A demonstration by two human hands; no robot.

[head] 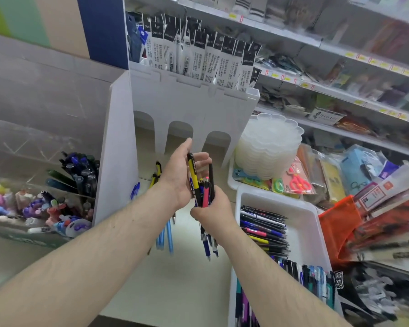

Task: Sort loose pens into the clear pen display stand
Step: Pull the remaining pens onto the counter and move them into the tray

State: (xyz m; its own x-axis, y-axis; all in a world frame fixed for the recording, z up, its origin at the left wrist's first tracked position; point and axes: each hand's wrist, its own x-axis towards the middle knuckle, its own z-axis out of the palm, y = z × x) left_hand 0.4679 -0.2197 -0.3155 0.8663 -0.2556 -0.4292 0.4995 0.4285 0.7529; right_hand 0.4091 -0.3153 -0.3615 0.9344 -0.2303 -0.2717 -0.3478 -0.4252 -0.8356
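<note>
Now I'm gripping the pen bundle [204, 197] upright at frame centre in my right hand [210, 211], my left hand [180, 171] pinching the yellow pen [193, 172], with the clear display stand [175, 128] just above.

Display stand [175, 102] behind hands, pen tray [305, 223] to its right, shelves [340, 50] beyond

A bunch of pens [204, 197], yellow, pink, blue and black, stands nearly upright in front of the pen stand [175, 102], a frosted white rack with three arched slots along its base.
</note>
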